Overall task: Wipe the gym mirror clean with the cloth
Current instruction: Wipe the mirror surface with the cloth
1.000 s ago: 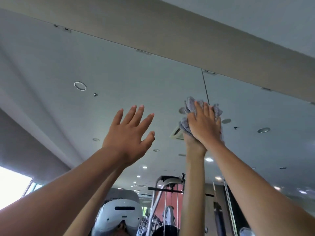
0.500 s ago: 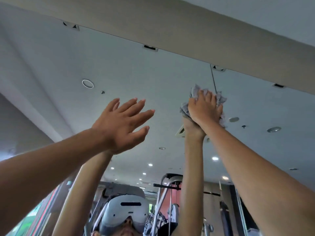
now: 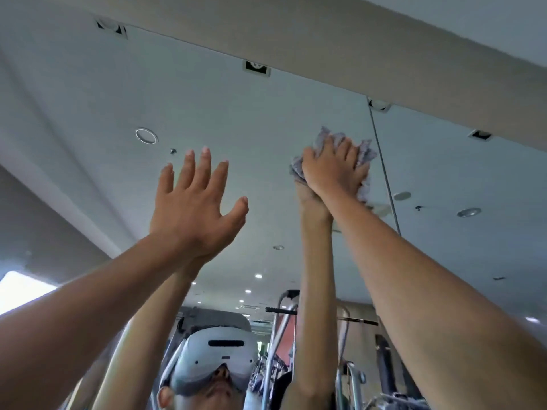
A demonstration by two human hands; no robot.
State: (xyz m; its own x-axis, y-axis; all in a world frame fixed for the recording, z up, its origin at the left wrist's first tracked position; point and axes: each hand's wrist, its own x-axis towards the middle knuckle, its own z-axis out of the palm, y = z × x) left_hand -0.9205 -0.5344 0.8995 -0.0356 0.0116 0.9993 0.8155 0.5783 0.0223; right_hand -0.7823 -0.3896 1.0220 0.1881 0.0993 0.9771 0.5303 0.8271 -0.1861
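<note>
The gym mirror [image 3: 266, 119] fills the view in front of me and reflects the ceiling, my raised arms and a person with a white headset. High on the glass, my right hand [image 3: 331, 170] presses a crumpled grey cloth [image 3: 365, 155] flat against the mirror, just left of the vertical seam between two panels. The cloth bunches out around my straight fingers. My left hand [image 3: 195, 208] is raised beside it to the left, fingers spread and straight, holding nothing. Whether its palm touches the glass I cannot tell.
A beige beam [image 3: 355, 51] runs along the mirror's top edge with small metal clips [image 3: 257, 68] holding the glass. The panel seam [image 3: 384, 173] drops down on the right. Reflected gym machines [image 3: 281, 335] show low in the mirror.
My right hand has slid the cloth up the glass toward the top edge near the seam. My left hand swung left, then straightened up with the fingers pointing upward.
</note>
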